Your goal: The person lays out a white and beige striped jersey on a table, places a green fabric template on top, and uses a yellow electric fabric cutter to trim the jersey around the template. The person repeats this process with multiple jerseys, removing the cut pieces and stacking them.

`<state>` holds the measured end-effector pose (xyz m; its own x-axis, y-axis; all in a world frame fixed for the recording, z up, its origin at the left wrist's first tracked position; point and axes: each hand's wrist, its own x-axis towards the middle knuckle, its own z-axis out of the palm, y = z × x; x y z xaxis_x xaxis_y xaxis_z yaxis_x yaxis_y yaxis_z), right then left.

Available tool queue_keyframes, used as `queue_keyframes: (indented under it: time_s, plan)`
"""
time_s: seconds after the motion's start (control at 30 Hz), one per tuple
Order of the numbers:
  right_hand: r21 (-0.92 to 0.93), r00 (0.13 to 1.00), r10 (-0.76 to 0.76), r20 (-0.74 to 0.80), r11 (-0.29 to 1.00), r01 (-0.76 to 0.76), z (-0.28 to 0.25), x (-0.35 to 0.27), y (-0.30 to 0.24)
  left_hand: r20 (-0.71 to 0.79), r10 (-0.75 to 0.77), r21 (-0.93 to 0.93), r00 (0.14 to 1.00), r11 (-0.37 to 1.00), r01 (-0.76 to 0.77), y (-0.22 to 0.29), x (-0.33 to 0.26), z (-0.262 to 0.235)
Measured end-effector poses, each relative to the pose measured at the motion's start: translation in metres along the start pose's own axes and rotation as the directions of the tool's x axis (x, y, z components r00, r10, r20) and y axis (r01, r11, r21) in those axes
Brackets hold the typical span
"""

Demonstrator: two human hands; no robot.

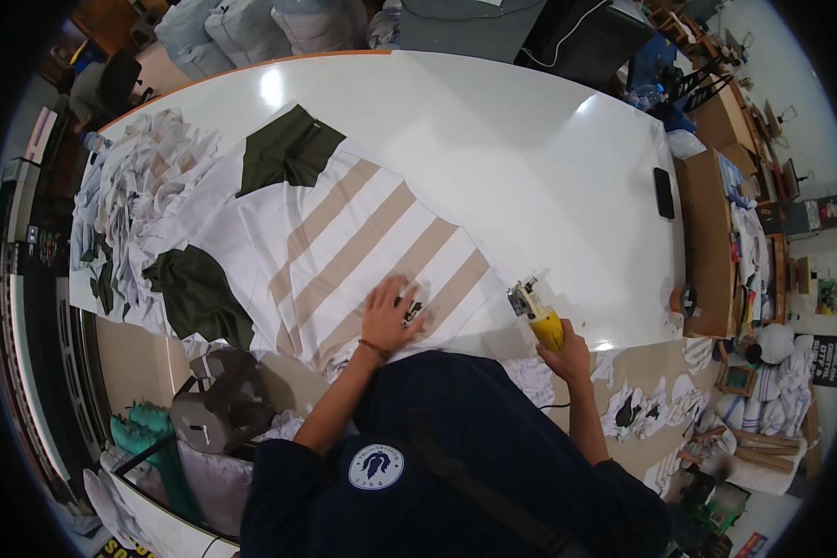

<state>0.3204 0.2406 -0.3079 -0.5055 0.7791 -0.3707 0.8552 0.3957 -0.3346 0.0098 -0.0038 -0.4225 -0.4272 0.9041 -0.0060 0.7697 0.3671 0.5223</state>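
Your left hand (388, 314) lies flat, fingers spread, pressing the striped cloth (363, 246) near the table's (530, 158) front edge. Your right hand (567, 358) is wrapped tight around the yellow handle of the cutter (537, 316), whose blade end sits just beside the cloth's right corner. The risk: your left fingers lie close to the cutter's likely path, so a slip could catch them. The cloth may also bunch or drag if your palm eases. Scraps (139, 186) are piled at the left.

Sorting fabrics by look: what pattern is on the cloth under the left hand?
White with wide beige stripes, seen in the head view, under the left hand.
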Motion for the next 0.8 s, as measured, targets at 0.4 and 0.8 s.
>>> queue_keyframes:
  time_s: [0.4,0.8]
  plan:
    - [-0.083,0.999,-0.031,0.017,0.996,0.033,-0.005,0.040,-0.025,-0.225,-0.265,0.181,0.938,0.934,0.307,-0.022,0.020,-0.027]
    - [-0.118,0.996,-0.011,0.089,0.993,0.021,-0.008,0.073,-0.063,-0.217,-0.264,0.151,0.940,0.942,0.299,-0.021,0.020,-0.033]
